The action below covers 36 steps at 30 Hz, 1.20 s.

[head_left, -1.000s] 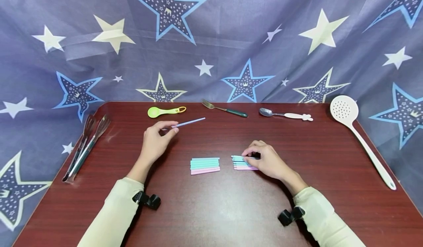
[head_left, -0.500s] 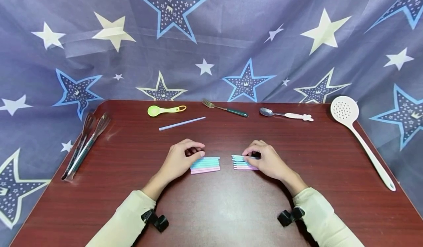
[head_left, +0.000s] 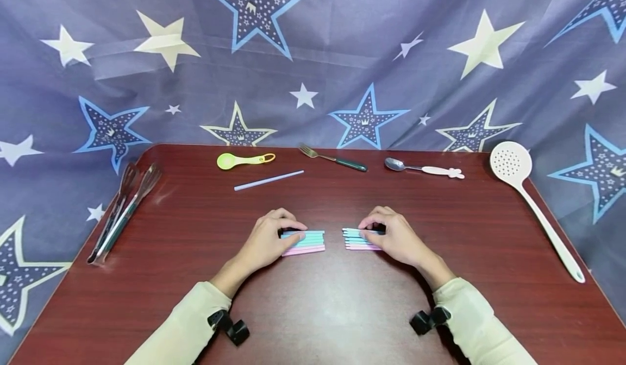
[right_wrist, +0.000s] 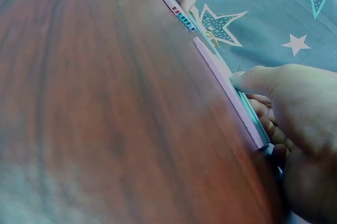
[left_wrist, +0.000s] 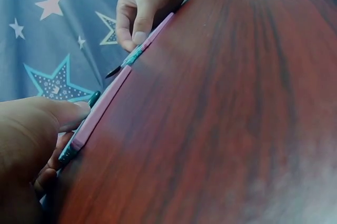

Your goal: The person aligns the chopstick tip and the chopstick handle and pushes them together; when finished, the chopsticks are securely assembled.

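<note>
On the dark red tabletop [head_left: 323,316], two short rows of straws lie flat, end to end with a small gap between them. The person's left hand [head_left: 266,241] is at the left row [head_left: 315,241], thumb over the top and fingers curled at the far edge, pinching it; the right hand [head_left: 398,239] holds the right row [head_left: 353,240] the same way, so the hands are apart, each on its own row. Both rows run from blue and green at the far side to pink at the near side. From the right wrist, the facing ends of the left row look hollow, so I'd judge the straws very light, fairly stiff along their length, but easy to crush. They look smooth and probably roll or slide over one another, so a gentle, even hold across the whole row, thumb against fingers near the middle, should suit better than a hard squeeze at one end. Beyond them a single blue straw [head_left: 269,180] lies at a slant, well clear of both hands, nearer the fork [head_left: 349,164].
</note>
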Motion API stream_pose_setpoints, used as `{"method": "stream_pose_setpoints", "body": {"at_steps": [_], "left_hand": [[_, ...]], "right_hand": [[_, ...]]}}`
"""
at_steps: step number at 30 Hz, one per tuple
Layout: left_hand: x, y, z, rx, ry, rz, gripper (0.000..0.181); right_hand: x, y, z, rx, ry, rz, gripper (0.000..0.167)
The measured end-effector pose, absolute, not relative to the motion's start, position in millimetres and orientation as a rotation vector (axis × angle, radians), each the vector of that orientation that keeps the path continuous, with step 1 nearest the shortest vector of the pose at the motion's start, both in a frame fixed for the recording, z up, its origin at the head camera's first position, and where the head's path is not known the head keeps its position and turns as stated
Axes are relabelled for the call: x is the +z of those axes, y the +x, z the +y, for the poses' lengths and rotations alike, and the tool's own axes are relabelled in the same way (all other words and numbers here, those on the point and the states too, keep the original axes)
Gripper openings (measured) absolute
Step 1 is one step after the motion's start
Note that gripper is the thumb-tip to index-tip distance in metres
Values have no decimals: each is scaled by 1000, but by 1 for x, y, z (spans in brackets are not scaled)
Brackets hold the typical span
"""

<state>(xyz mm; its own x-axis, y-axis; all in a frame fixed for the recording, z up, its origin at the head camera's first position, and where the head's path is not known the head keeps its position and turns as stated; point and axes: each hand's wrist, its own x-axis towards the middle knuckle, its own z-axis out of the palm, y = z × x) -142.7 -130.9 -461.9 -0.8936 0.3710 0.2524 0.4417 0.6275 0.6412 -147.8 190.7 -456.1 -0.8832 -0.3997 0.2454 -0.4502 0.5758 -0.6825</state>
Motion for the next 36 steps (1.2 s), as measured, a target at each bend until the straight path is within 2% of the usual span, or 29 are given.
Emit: {"method": "stream_pose_setpoints", "body": {"at_steps": [11,26,36], "left_hand": [[-462,-142,-130,-1175,-596,-2763,8],[-462,-141,-126,-1143,-623,-2732,5],[-460,-142,-126,-1206,-566,-2656,4]], "right_hand": [[-457,-149,189,1225,747,-2709,10],[-457,-147,191,1221,731,-2717,9],[-444,-146,192,1238,751,-2656,13]]}}
